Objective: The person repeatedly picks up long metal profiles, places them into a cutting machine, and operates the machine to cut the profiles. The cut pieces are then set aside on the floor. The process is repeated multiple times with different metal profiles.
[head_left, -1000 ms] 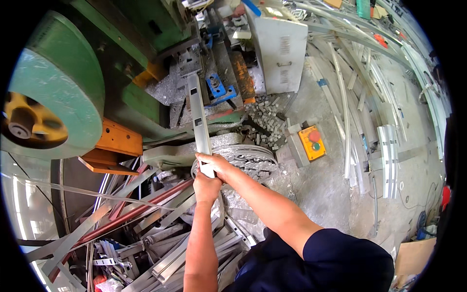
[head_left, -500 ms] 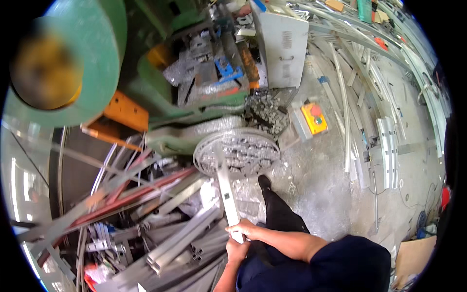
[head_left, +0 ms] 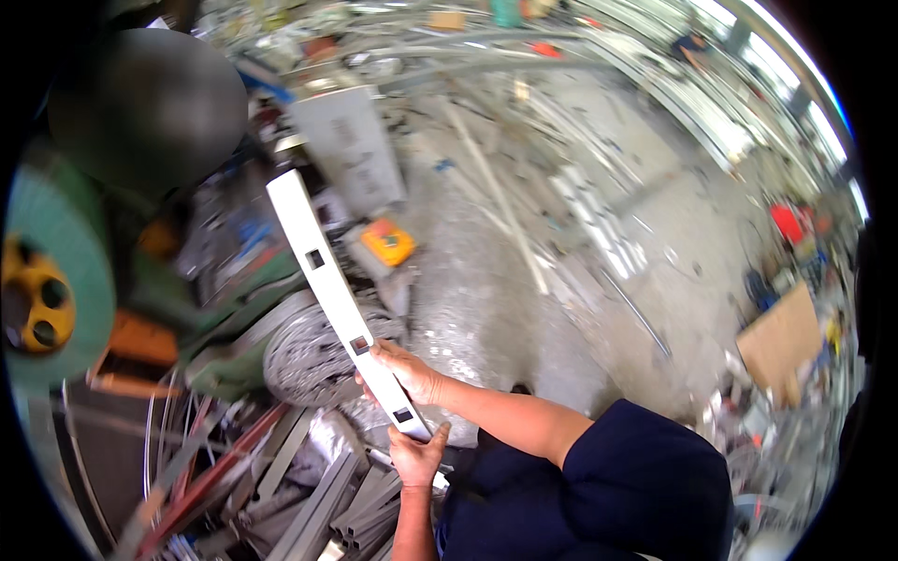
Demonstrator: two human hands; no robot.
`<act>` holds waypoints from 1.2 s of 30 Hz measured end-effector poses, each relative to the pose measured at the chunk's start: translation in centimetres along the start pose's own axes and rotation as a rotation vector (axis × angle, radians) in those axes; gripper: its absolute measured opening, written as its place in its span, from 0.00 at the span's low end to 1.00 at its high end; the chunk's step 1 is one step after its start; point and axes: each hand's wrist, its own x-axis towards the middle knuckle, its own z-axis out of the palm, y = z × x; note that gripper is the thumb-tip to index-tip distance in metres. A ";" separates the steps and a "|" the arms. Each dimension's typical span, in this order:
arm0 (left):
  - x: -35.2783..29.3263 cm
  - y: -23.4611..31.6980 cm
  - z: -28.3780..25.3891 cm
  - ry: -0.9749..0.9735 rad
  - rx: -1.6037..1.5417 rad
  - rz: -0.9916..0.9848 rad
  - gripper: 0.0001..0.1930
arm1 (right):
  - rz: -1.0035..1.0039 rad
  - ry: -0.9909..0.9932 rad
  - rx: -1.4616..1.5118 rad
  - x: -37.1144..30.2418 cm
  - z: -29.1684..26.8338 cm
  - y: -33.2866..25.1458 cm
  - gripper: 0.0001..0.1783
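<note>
A long white metal bar (head_left: 334,293) with square cut-outs along its face slants up and away to the left in front of me. My left hand (head_left: 416,456) is closed around its near end. Farther up, my right hand (head_left: 408,372) grips the same bar near the middle cut-out, fingers wrapped round its edge. Behind the bar, partly hidden by it, stands a round container (head_left: 304,351) filled with small metal scraps.
A green machine (head_left: 70,252) with a yellow wheel stands at the left. An orange-yellow button box (head_left: 387,242) sits beside a grey cabinet (head_left: 351,150). Metal profiles (head_left: 309,505) lie piled at lower left, more strips (head_left: 599,220) on the floor. Another person (head_left: 690,47) is far right.
The bar has swung up and away from the scrap container, and more of it shows. My right hand has moved farther along it. The view has turned right.
</note>
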 end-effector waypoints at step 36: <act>0.7 1.3 37.8 -0.591 0.010 -0.904 0.15 | -0.037 1.583 -1.950 -19.6 -73.3 -28.4 0.35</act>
